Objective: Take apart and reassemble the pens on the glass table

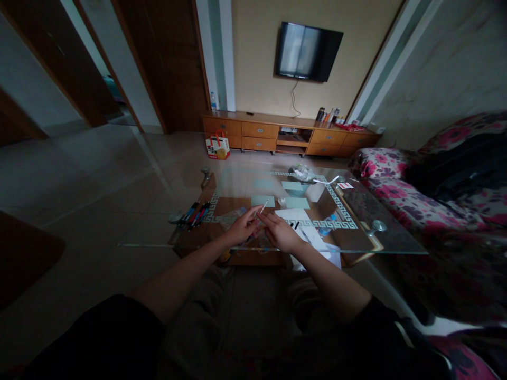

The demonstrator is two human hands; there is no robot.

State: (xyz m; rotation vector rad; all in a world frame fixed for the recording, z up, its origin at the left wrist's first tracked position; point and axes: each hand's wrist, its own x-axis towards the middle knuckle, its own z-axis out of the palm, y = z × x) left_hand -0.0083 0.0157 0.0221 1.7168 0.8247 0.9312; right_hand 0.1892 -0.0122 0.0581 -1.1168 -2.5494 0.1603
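Observation:
My left hand (242, 227) and my right hand (280, 231) meet over the near edge of the glass table (233, 190). A thin white stick (264, 206), perhaps a pen refill, rises at a slant from between their fingertips. Both hands are closed around its lower end, which the fingers hide. Two short black pieces (295, 226), possibly pen caps, lie right beside my right hand. White paper sheets (315, 237) spread beyond and under that wrist. To the left of my left hand, several black, red and blue pens (195, 215) lie in a row.
Pale cards (297, 203) lie across the table, with a basket (298, 190) holding a plastic bag at the far side. A blue-capped bottle (327, 226) shows at the right. Beyond stand a wooden TV cabinet (259, 129) and a carton bag (217, 146); a floral sofa (384, 163) is at right.

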